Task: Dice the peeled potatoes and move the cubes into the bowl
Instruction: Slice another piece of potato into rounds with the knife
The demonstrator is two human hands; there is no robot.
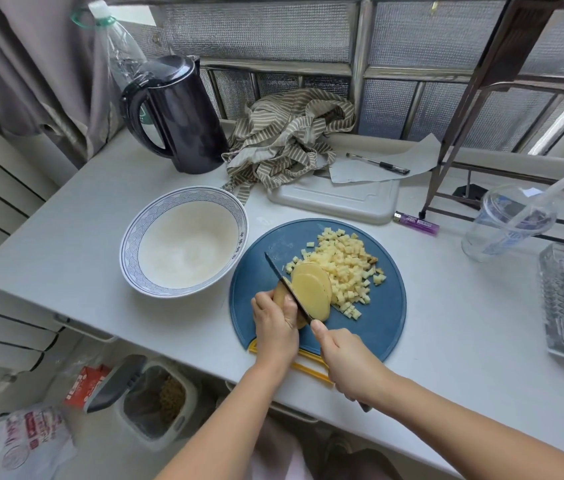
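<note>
Grip, left hand (275,317): fingers curled over the uncut end of a peeled potato (279,293), holding it down on the board, lower centre of frame.
Grip, right hand (342,362): clenched round the handle of a knife (287,289). The dark blade slants up and left, lying between the left fingers and the cut slices.
Slices (311,296): several pale rounds leaning against one another, just right of the blade.
Cubes (342,268): a loose heap touching the slices, centre-right of the board.
Cutting board (387,306): round, blue, on the table (100,220), centre of frame.
Bowl (128,244): white with a blue patterned rim, just left of the board.
Kettle (176,112): black, upper left.
Striped cloth (287,143): crumpled, upper centre, partly over a white board (336,199).
Pen (377,163): on grey paper, right of the cloth.
Lighter (416,223): purple, right of the white board.
Plastic cup (509,220): clear, with a straw, far right.
</note>
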